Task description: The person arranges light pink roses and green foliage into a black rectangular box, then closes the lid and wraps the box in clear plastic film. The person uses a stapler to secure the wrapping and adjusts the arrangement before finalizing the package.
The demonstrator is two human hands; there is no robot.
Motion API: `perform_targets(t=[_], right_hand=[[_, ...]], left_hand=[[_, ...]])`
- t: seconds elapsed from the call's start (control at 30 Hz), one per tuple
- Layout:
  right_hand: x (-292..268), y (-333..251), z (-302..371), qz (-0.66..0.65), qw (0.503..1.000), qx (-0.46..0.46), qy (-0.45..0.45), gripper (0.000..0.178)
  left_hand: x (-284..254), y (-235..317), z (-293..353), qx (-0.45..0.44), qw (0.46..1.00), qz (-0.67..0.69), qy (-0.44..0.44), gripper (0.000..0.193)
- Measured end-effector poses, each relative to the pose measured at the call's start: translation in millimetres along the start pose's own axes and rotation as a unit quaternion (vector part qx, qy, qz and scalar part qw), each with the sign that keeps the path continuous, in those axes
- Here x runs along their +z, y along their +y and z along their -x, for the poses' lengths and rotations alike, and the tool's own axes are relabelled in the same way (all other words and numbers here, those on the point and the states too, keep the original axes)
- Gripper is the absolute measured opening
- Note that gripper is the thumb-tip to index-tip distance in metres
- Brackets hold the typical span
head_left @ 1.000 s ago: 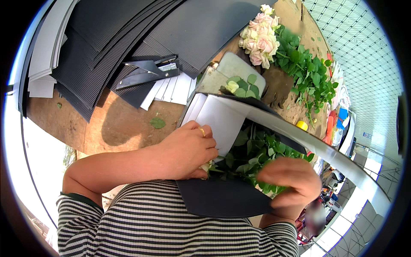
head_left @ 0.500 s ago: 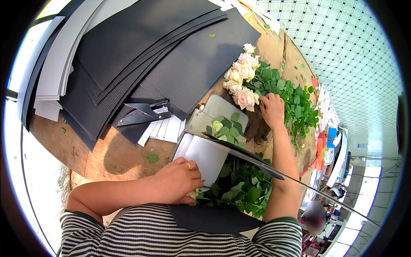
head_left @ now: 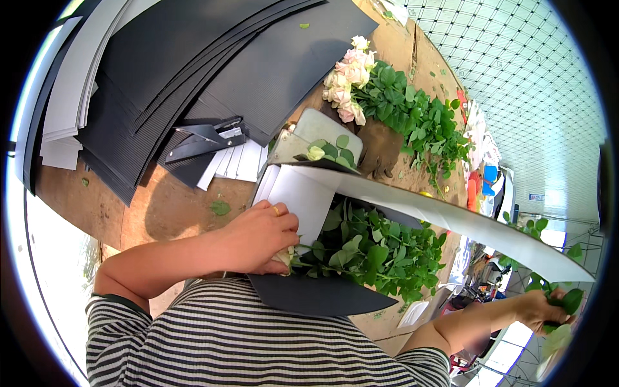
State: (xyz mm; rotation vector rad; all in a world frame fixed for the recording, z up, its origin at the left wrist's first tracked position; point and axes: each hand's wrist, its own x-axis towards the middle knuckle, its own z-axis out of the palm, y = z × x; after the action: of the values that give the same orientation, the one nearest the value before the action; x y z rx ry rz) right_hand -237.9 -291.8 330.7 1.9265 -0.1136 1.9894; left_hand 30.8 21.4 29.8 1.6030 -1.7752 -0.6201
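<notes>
Near my body, my left hand [head_left: 261, 240] rests with curled fingers on the white inner side of a folded wrap [head_left: 303, 200]. A pale rose head [head_left: 284, 256] shows under its fingertips. Leafy green stems [head_left: 377, 255] run rightward from there, lying between the upright side of the wrap and its black flap [head_left: 319, 295]. Far out to the right, my right hand [head_left: 541, 311] is closed round the leafy stem of a single rose; its pale bloom [head_left: 558, 340] hangs downward, blurred. Beyond the wrap lies a row of pale pink roses [head_left: 350, 77] with their leaves.
Black corrugated sheets [head_left: 213, 58] are stacked at the far left, beside white sheets [head_left: 84, 84]. A black stapler [head_left: 205, 140] sits on white strips. A pale metal plate [head_left: 329, 132] stands behind the wrap. The wrap's long white edge [head_left: 451, 216] juts out rightward.
My right hand has left the row of pink roses and swung far right, taking one rose with it. My left hand stays on the wrap. The view has shifted slightly.
</notes>
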Motion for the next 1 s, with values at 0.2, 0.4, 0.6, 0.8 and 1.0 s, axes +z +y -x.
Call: perform_targets(t=[0.2,0.4,0.6,0.8,1.0], right_hand=[[30.3,-148.9,93.0,-0.218,0.770,0.001,-0.600,0.017],[56.2,-186.2,214.9,-0.221,0.611,0.021,-0.760,0.056],[71.3,-202.0,235.0,-0.324,0.682,-0.014,-0.656,0.034],[60.7,-216.6,260.7,-0.356,0.636,0.133,-0.671,0.025],[55.2,-221.1,268.3,-0.391,0.633,0.120,-0.657,0.023]], left_hand=[[0.7,-0.4,1.6,-0.008,1.000,0.002,-0.010,0.044],[-3.4,3.9,13.1,-0.062,0.997,-0.017,-0.041,0.050],[-10.8,9.9,14.9,-0.143,0.984,0.001,-0.106,0.048],[-9.2,4.8,20.6,-0.124,0.988,0.025,-0.085,0.047],[-8.6,-0.7,28.4,-0.119,0.986,0.095,-0.061,0.047]])
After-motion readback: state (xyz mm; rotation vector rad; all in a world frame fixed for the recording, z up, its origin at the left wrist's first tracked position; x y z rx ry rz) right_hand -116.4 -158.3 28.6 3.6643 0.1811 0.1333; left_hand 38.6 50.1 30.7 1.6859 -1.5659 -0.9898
